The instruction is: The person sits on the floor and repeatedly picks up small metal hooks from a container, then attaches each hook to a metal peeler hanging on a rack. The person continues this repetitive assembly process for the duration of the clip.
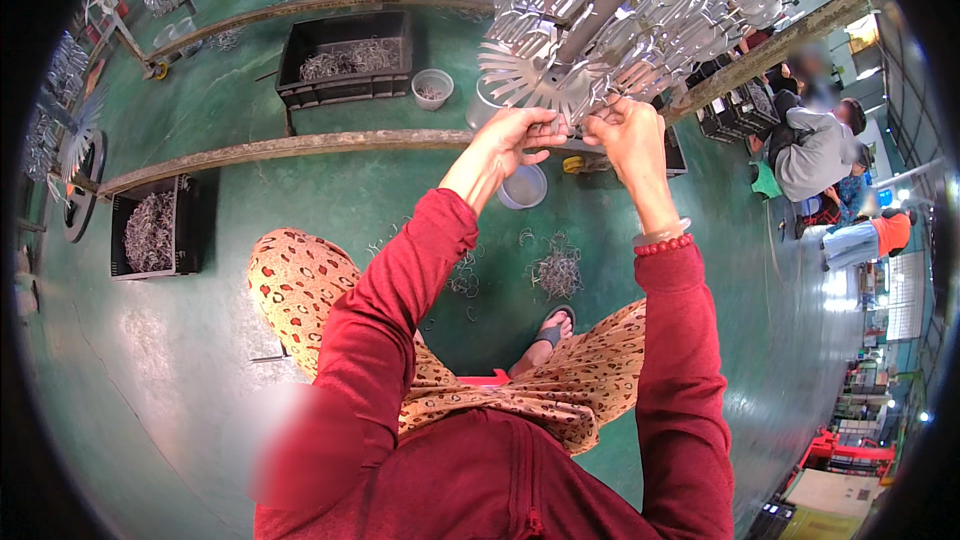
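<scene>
Closest in, one sandalled foot (553, 326) on the green floor (200, 380) beside one loose heap of wire hooks (558, 270), and above them both hands up and close together: left hand (508, 140) and right hand (630, 135), fingers pinched on the lower end of the metal rack (600, 30). That rack, hung with many shiny metal pieces, runs its long axis from the hands up toward the upper right. Farther out, two white buckets (432, 87), two black crates of hooks (345, 58), and workers sit at right.
</scene>
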